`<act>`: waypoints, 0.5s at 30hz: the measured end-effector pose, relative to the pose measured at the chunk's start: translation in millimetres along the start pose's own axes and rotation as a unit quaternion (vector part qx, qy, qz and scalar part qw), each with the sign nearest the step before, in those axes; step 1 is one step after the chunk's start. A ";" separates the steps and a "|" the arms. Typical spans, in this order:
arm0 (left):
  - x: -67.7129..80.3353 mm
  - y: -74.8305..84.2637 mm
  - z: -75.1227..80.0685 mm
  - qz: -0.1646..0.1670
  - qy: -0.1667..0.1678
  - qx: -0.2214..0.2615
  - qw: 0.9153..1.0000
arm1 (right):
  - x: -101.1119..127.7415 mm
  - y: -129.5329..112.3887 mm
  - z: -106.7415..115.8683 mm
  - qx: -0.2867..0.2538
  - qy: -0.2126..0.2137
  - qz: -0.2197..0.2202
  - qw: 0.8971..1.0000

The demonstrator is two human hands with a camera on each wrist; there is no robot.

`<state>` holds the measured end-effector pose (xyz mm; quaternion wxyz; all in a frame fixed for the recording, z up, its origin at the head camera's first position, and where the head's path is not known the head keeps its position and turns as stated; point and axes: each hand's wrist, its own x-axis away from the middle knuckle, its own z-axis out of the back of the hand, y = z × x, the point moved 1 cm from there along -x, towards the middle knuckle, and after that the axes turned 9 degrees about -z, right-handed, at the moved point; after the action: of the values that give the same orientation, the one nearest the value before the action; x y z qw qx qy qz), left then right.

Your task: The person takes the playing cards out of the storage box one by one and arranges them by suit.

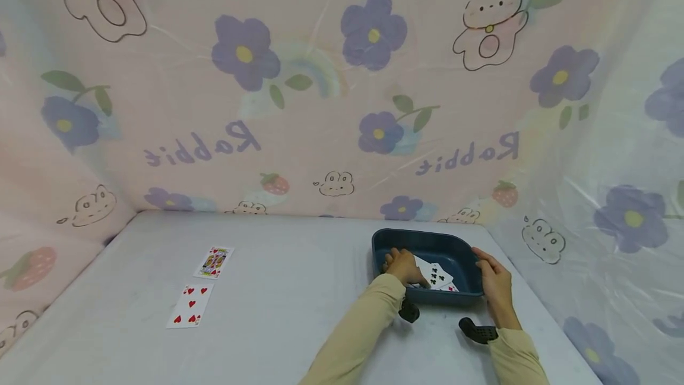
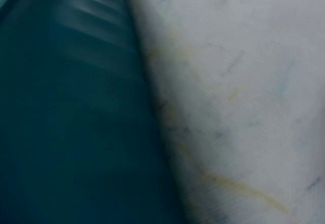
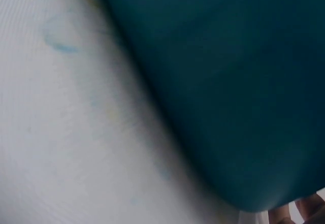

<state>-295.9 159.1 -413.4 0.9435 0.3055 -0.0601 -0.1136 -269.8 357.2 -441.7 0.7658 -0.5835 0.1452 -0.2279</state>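
Note:
A dark blue rectangular bin (image 1: 438, 297) stands at the right of the white table. My left hand (image 1: 404, 267) reaches down into its left part, over playing cards. A black clubs card (image 1: 439, 277) lies face up beside the thumb, and a card with red marks (image 1: 451, 287) shows at the front wall. The left fingertips are hidden, so I cannot tell whether they pinch a card. My right hand (image 1: 496, 284) grips the bin's right rim, thumb over the edge. Right fingers (image 3: 307, 206) show at the bin's corner in the right wrist view; the left wrist view shows the bin's outer wall (image 2: 91, 117).
On the left side of the table (image 1: 278, 314) lie two face-up cards: a hearts face card (image 1: 214, 262) farther back and a five of hearts (image 1: 190, 306) nearer. A printed curtain (image 1: 320, 106) with rabbits and flowers hangs behind and along both sides.

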 end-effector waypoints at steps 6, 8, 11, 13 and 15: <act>-0.1 -1.1 -1.2 -0.025 0.008 -0.034 0.999 | 0.4 -0.7 -0.7 -0.004 0.004 0.006 1.000; -0.7 -1.8 -0.7 -0.033 0.004 -0.036 0.999 | -0.4 -0.5 -0.8 -0.008 0.004 0.005 1.000; -2.9 -3.8 -0.9 -0.043 -0.003 -0.031 0.999 | -1.4 0.2 -0.9 -0.012 0.004 0.006 1.000; -4.8 -5.2 -1.6 -0.047 -0.009 -0.029 0.998 | -1.8 0.9 -1.0 -0.010 0.002 0.006 1.000; -7.0 -6.6 -2.9 -0.047 -0.011 -0.027 0.998 | -1.9 1.4 -1.3 -0.007 0.000 0.006 1.000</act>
<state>-303.3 157.4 -419.9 0.9444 0.2808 -0.0528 -0.1628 -271.8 357.4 -443.6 0.7632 -0.5879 0.1504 -0.2219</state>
